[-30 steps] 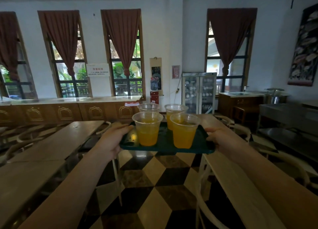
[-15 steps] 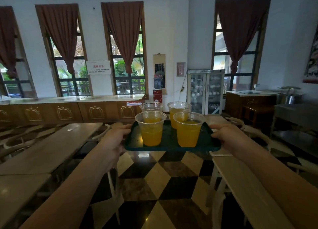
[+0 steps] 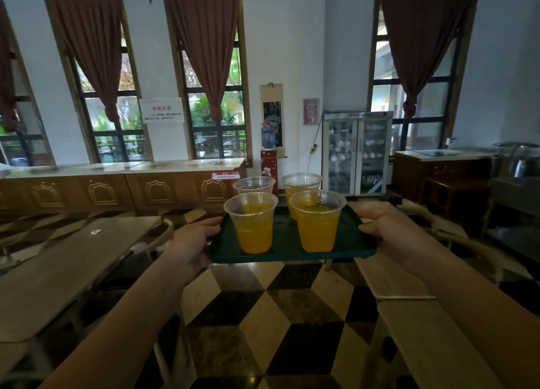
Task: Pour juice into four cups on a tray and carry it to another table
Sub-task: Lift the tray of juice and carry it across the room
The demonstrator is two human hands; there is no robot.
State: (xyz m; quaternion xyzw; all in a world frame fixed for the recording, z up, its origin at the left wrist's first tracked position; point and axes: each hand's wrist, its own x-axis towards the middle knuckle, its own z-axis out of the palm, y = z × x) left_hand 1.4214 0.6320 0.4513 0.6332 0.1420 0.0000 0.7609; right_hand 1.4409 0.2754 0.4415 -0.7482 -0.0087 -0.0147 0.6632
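Fingers of left hand (image 3: 191, 244) curl round left short edge of dark green rectangular plastic tray (image 3: 285, 247), thumb on top of rim; fingers of right hand (image 3: 388, 232) curl round right short edge, thumb on rim too; fingertips under the tray hidden, cannot tell their spread; tray held level in the air at chest height, both forearms stretched forward.

Four clear plastic cups on the tray in a two-by-two block; near-left cup (image 3: 252, 223) and near-right cup (image 3: 317, 220) filled with orange juice well over half; far-right cup (image 3: 301, 188) also holds juice; far-left cup (image 3: 254, 185) mostly hidden behind the near one, level unclear; cups sit close together, clear of the tray rim on all sides.

Tray hangs over an aisle of black, brown and cream diamond-patterned floor tiles (image 3: 263, 315); long grey-brown table (image 3: 67, 269) borders the aisle on the left, its near edge beside the left forearm; pale wooden table (image 3: 409, 309) borders it on the right, under the right forearm; tray's right end overhangs that table's far end; aisle ahead runs open toward a carved wooden counter (image 3: 117, 187) under the windows and a glass-door fridge (image 3: 356, 152) at the far wall.
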